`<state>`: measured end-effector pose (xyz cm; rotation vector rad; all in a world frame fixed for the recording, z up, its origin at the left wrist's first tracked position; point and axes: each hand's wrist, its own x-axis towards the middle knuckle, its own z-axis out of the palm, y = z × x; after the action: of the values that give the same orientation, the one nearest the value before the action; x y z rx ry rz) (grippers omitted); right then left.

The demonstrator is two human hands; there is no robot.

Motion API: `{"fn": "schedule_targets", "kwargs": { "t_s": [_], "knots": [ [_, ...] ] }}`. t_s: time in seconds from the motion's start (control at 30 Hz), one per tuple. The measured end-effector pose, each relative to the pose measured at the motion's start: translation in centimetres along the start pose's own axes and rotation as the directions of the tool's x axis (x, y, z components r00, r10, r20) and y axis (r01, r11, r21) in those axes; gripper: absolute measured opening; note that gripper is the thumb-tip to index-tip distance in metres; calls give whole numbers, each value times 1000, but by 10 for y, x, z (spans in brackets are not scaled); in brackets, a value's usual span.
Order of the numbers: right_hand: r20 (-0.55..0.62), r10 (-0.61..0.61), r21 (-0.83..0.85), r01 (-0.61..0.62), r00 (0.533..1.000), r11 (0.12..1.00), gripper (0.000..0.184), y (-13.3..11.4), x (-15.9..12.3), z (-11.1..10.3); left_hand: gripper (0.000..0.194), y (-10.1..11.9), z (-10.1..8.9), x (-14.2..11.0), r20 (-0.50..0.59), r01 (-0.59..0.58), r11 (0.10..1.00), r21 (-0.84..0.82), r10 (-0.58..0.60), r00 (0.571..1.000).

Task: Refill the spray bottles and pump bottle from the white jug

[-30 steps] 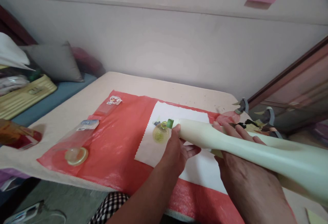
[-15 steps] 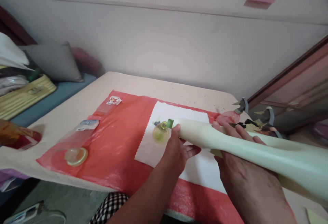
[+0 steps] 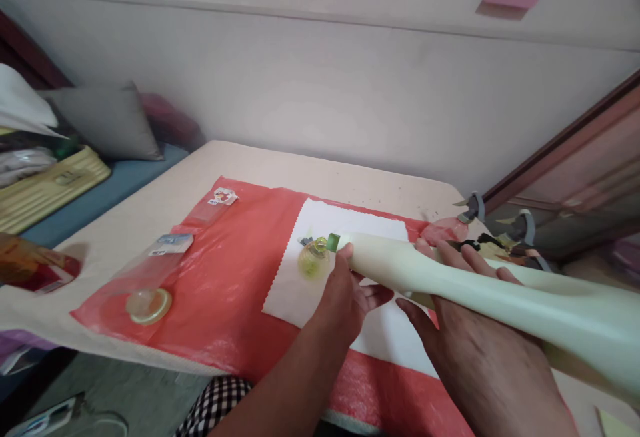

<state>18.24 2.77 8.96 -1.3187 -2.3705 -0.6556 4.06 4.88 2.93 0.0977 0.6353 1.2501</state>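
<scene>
A long, smooth, pale green plastic body with a handle-like bar (image 3: 480, 284) stretches in from the right edge, tapering to the left. At its tip is a small dark green square piece (image 3: 333, 243). My left hand (image 3: 347, 294) is closed about the tip end, thumb on the near side and other fingers beneath. My right hand (image 3: 480, 330) grips farther back; the body hides its palm, its fingertips show beyond the bar, and its thumb is stretched out below. Just left of the tip, a clear yellow-green round object (image 3: 313, 262) lies on a white scallop-edged cloth (image 3: 285, 290).
Under the cloth is a red plastic sheet (image 3: 240, 257) on a pale table. Clear packets (image 3: 173, 244) and a round pale-rimmed item (image 3: 149, 305) lie to the left. A bottle (image 3: 37, 264) stands at far left. Grey hooked tools (image 3: 517, 227) lie at right.
My right thumb has moved left and out from under the pale green body. The green square piece at the tip has turned slightly. Little else differs.
</scene>
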Motion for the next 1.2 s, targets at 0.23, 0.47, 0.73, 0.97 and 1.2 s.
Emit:
{"fn": "schedule_targets", "kwargs": {
  "t_s": [0.23, 0.47, 0.73, 0.97, 1.2],
  "knots": [
    [-13, -6, -13, 6, 1000, 1000, 71, 0, 0, 1, 60, 1, 1, -1, 16, -8, 1000, 10, 7, 1000],
    [14, 13, -27, -12, 1000, 1000, 73, -2, 0, -2, 58, 3, 2, -1, 14, -8, 1000, 14, 8, 1000],
    [-28, 9, -22, -9, 1000, 1000, 73, -3, 0, -4, 57, 4, 6, -4, -6, -1, 1000, 6, 1, 1000],
    [-16, 13, -45, -14, 1000, 999, 75, -3, 1, -3, 57, 4, 5, -4, 32, -11, 1000, -13, 11, 999],
    [-41, 15, -20, -16, 999, 1000, 73, -3, 1, -3, 58, 5, 6, -4, 48, -13, 1000, -10, 13, 999]
  ]
}}
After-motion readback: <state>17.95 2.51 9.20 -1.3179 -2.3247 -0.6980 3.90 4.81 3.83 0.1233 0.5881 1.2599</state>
